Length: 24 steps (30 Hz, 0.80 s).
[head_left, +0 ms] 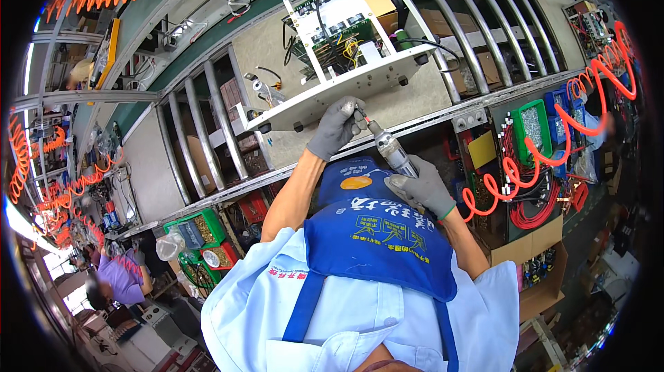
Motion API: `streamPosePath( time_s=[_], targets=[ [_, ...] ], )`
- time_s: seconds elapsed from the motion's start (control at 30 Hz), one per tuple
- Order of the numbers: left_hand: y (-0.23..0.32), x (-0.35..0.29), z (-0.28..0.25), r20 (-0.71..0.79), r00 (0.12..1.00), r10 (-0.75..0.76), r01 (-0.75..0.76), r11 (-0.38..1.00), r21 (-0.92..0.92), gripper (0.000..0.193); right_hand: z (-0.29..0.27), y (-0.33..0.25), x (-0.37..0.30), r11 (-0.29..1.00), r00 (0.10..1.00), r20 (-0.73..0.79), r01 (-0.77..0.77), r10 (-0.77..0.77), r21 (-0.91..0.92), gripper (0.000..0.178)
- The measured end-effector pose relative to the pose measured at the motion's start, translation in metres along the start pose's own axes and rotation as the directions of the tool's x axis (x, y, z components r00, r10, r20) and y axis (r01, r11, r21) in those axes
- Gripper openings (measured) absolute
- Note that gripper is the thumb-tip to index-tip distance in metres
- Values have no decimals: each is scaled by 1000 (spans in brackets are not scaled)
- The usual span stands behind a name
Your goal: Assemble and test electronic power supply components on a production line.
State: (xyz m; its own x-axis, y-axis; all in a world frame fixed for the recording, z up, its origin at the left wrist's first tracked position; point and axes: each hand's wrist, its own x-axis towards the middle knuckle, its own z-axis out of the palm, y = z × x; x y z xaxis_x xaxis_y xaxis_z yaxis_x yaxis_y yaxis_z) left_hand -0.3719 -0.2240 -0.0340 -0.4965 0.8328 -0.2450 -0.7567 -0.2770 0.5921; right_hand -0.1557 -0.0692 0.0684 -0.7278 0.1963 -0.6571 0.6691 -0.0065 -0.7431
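Note:
My right hand [425,189], in a grey glove, is wrapped round a silver power screwdriver [393,152] whose bit points up and left. My left hand [337,128], also gloved in grey, has its fingers pinched together by the bit's tip; what they hold is too small to make out. Just beyond my hands, a metal chassis [408,71] stands on the workbench with its light panel facing me and dark feet along it. Green circuit boards [351,34] and yellow wires [351,49] show inside its frame. A silver cylindrical part [265,90] is at the chassis's left end.
Metal rollers [453,23] flank the grey work board [425,101]. Red coiled hose [515,177] hangs at right near a green parts bin [531,130]. More green bins [213,227] are at lower left; an open cardboard box [546,275] is at lower right. Another person [124,276] is at far left.

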Motion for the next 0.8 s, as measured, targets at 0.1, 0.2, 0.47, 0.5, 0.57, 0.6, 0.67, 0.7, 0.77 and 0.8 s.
streamPosePath(
  time_s=[0.1, 0.2, 0.47, 0.5, 0.57, 0.6, 0.67, 0.7, 0.77, 0.8],
  targets=[
    [7, 0, 7, -42, 999, -18, 22, 995, 93, 29, 3, -1, -2, 1000, 1000, -13, 8, -7, 28, 52],
    [14, 0, 20, -239, 971, 3, 114, 874, 472, 27, 12, 1, -2, 946, 945, -212, 189, -248, -264, 50],
    [59, -31, 57, -265, 915, 303, 98, 471, 877, 53, 16, 6, 6, 957, 936, -261, 179, -237, -229, 48],
    [70, -36, 55, -306, 869, 389, 65, 522, 850, 54, 17, 6, 7, 959, 936, -266, 172, -230, -224, 47],
    [104, -31, 38, -147, 770, 620, -50, 289, 956, 49, 20, 4, 7, 962, 935, -263, 191, -238, -195, 47],
    [120, -17, 26, -86, 726, 683, -22, 147, 989, 45, 21, 4, 8, 961, 934, -260, 203, -247, -186, 46],
    [144, 13, 3, -168, 836, 523, 123, 119, 985, 41, 24, 2, 9, 960, 937, -247, 200, -246, -196, 46],
    [151, 25, -7, -250, 868, 430, 226, 107, 968, 40, 25, 1, 10, 959, 941, -233, 199, -244, -201, 46],
    [157, 50, -20, -398, 894, 204, 315, 345, 884, 41, 25, -1, 12, 962, 950, -212, 187, -228, -199, 53],
    [157, 57, -25, -474, 879, 43, 408, 445, 797, 42, 27, -1, 13, 967, 956, -209, 167, -207, -194, 56]
  ],
)
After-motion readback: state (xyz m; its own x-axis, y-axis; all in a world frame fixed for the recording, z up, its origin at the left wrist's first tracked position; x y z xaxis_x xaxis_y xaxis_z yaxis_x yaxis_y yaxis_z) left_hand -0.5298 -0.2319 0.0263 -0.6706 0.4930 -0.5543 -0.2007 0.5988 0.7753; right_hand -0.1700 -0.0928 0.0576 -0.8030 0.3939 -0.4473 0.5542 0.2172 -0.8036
